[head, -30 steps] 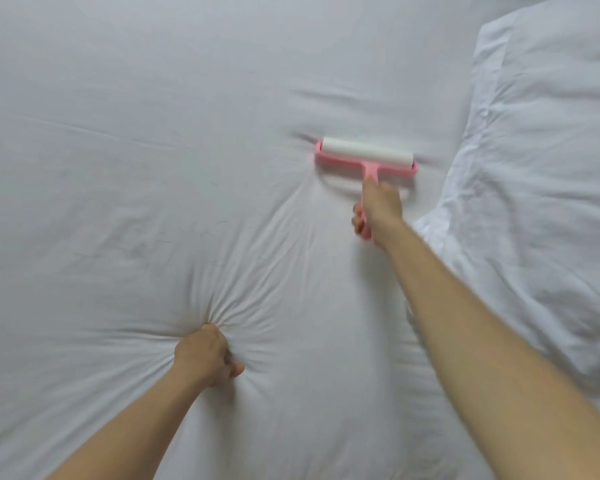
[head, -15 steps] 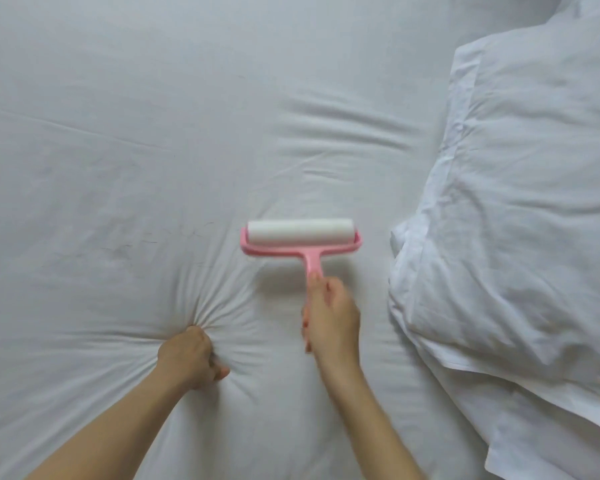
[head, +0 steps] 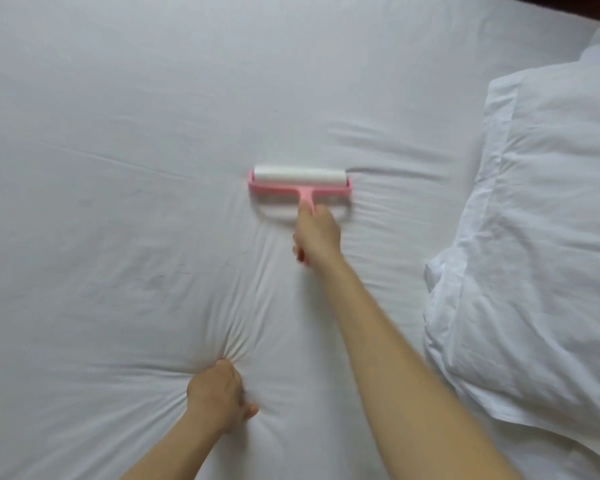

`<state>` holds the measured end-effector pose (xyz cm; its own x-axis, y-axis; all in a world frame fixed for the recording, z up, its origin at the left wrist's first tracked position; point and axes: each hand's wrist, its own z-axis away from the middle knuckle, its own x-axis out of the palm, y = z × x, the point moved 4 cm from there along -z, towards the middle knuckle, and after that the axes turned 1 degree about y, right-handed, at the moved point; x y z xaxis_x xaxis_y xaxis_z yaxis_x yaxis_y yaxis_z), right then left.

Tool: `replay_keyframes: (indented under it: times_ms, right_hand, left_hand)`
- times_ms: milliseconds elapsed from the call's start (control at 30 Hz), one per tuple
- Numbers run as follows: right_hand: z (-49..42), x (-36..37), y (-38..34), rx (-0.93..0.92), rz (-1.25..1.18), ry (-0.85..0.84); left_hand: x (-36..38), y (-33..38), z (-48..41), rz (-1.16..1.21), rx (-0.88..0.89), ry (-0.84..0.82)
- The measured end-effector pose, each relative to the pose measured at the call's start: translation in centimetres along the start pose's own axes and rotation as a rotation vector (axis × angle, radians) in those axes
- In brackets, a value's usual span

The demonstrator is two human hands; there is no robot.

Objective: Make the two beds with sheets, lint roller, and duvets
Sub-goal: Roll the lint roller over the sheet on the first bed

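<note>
In the head view, a white sheet [head: 118,133] fills most of the frame. The pink-framed lint roller [head: 300,178] lies flat on it just above centre, its white roll crosswise. The right hand [head: 317,233] wraps its fingers around the roller's handle, arm stretched forward. At lower centre the left hand [head: 219,393] clutches a bunch of the sheet (creases fan out from its curled fingers). A rumpled white pillow [head: 534,237] occupies the right side, well apart from the roller.

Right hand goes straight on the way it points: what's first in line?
Looks free: past the lint roller in the right hand, only sheet up to the frame's top. Pillow lies aside.
</note>
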<state>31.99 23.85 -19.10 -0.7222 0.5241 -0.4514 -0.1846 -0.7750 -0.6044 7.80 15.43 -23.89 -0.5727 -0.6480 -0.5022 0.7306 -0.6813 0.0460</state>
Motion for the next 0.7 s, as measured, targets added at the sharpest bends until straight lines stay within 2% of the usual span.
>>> replay_keyframes:
  times_ms: [100, 233, 300, 400, 500, 567, 633, 700]
  right_hand:
    - [-4.7, 0.1, -7.0, -0.004, -0.102, -0.025]
    - [-5.5, -1.7, -12.4, -0.091, -0.21, 0.061]
    - [-2.1, -2.5, -10.6, -0.145, -0.179, 0.077]
    - [5.4, -2.5, -3.3, -0.173, -0.101, 0.097]
    - [14.1, -1.1, 6.9, -0.102, 0.051, 0.033]
    - [17.3, 0.1, 11.0, -0.037, 0.224, 0.001]
    - [16.7, 1.2, 11.5, -0.006, 0.274, -0.02]
    - [13.4, 2.5, 9.1, -0.045, 0.258, -0.021]
  left_hand:
    - [0.3, -0.1, -0.2, -0.01, 0.002, 0.014]
    - [-0.2, 0.0, -0.7, -0.011, 0.0, -0.001]
    - [-0.3, -0.2, -0.6, -0.019, -0.004, -0.006]
    - [-0.4, -0.4, 0.1, -0.02, -0.033, -0.018]
    - [-0.7, -0.3, 0.5, -0.004, -0.028, -0.009]
    - [-0.8, -0.4, 0.5, -0.002, -0.025, 0.009]
    - [-0.7, -0.6, 0.5, 0.0, -0.032, 0.021]
    - [-0.6, -0.6, 0.3, 0.003, -0.027, 0.012]
